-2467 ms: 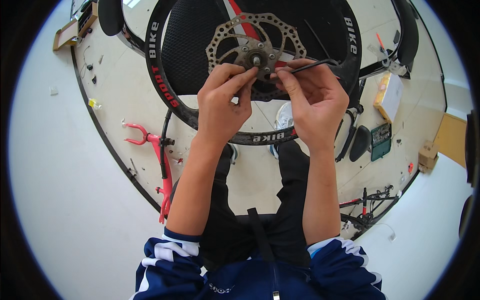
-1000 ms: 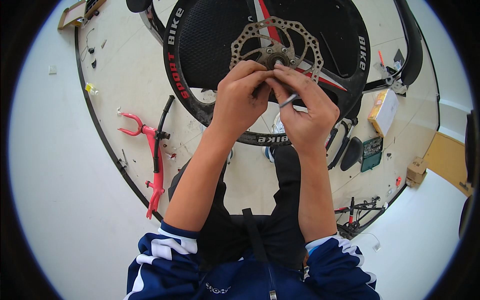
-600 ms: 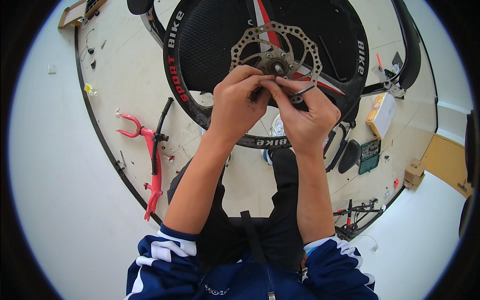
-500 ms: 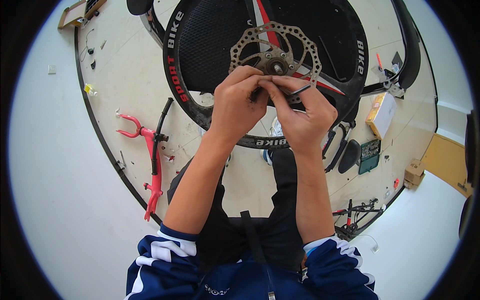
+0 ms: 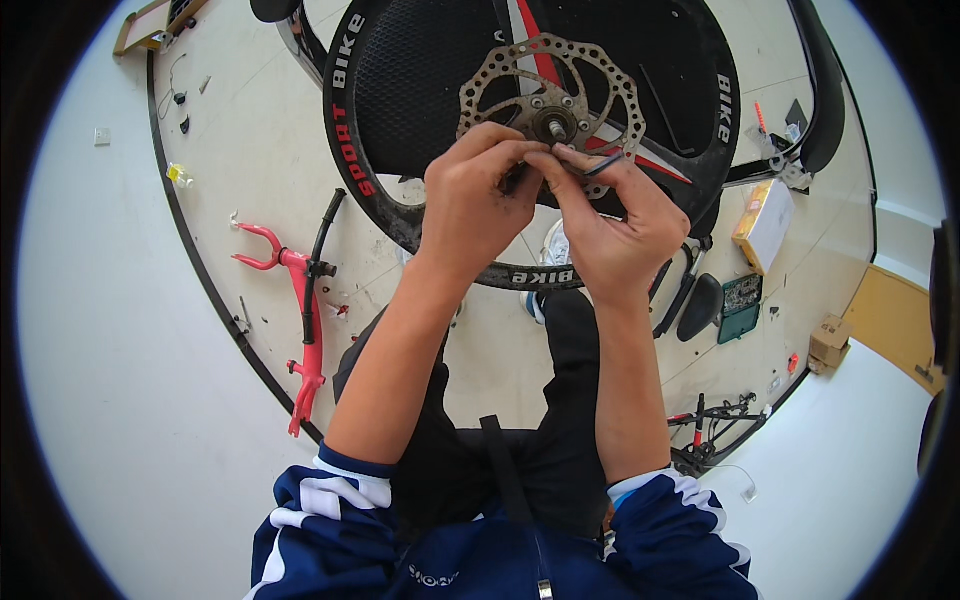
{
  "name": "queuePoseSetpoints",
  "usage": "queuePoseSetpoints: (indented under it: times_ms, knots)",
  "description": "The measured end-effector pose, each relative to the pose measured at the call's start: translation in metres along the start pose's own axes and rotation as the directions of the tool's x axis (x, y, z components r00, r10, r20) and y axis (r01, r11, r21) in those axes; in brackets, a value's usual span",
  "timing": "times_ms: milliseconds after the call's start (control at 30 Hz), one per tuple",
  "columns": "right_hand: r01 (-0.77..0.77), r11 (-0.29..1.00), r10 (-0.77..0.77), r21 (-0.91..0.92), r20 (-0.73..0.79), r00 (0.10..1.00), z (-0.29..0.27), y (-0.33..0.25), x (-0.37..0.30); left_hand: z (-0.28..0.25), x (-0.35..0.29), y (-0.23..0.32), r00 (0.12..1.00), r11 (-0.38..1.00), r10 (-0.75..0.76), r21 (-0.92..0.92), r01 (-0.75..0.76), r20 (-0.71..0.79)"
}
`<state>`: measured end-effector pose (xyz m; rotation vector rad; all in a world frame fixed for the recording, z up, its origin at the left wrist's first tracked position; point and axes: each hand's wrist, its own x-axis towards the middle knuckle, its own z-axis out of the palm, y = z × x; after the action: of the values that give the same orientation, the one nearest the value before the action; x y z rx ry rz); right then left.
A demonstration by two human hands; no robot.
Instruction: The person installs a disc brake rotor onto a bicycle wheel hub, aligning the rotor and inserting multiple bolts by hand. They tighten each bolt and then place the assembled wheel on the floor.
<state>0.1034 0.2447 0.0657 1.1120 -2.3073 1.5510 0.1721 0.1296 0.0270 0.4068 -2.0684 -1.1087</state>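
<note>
Both of my hands meet just in front of the hub axle (image 5: 557, 130) of a black bicycle wheel (image 5: 722, 150). My left hand (image 5: 478, 195) is closed in a pinch, with dark smudges by its curled fingers; what it pinches is hidden. My right hand (image 5: 625, 215) is closed too, its thumb and index fingertips close to the left fingertips. A thin metal rod (image 5: 604, 164), like a hex key, sticks out from its fingers. Bolted around the hub is a perforated brake disc (image 5: 489, 75). The wheel lies flat on a black textured chair seat (image 5: 410, 90).
A black L-shaped hex key (image 5: 660, 110) rests inside the wheel. Chair armrests (image 5: 822, 90) flank it. On the floor are a pink bike frame part (image 5: 308, 330), a green tool case (image 5: 740, 322), a white-and-yellow box (image 5: 765, 228), a black saddle (image 5: 701, 306) and a cardboard box (image 5: 829, 340).
My right hand has shifted slightly right, and the rod in it has turned a little. The left hand has moved slightly up. The disc sits a little higher in the picture.
</note>
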Motion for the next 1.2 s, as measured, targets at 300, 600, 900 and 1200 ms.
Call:
queuePoseSetpoints:
  times_ms: [300, 600, 900, 1200]
  knots:
    - [0.139, 0.986, -0.146, 0.091, 0.079, 0.986, 0.001, 0.002, 0.003, -0.003, 0.001, 0.005, 0.997, 0.999, -0.025, -0.037, 0.028, 0.073]
    - [0.067, 0.996, -0.066, 0.059, -0.026, 0.997, 0.006, -0.005, 0.007, -0.001, 0.002, -0.003, 0.999, 0.998, 0.049, -0.045, -0.048, 0.015]
    - [0.040, 0.998, -0.040, 0.042, -0.015, 0.999, 0.001, 0.000, 0.000, 0.000, 0.001, 0.004, 0.998, 0.998, 0.059, -0.003, -0.059, 0.012]
    - [0.001, 0.982, 0.003, 0.187, -0.021, 1.000, 0.005, 0.003, 0.005, -0.002, 0.003, 0.002, 0.997, 0.996, 0.073, -0.047, -0.073, -0.002]
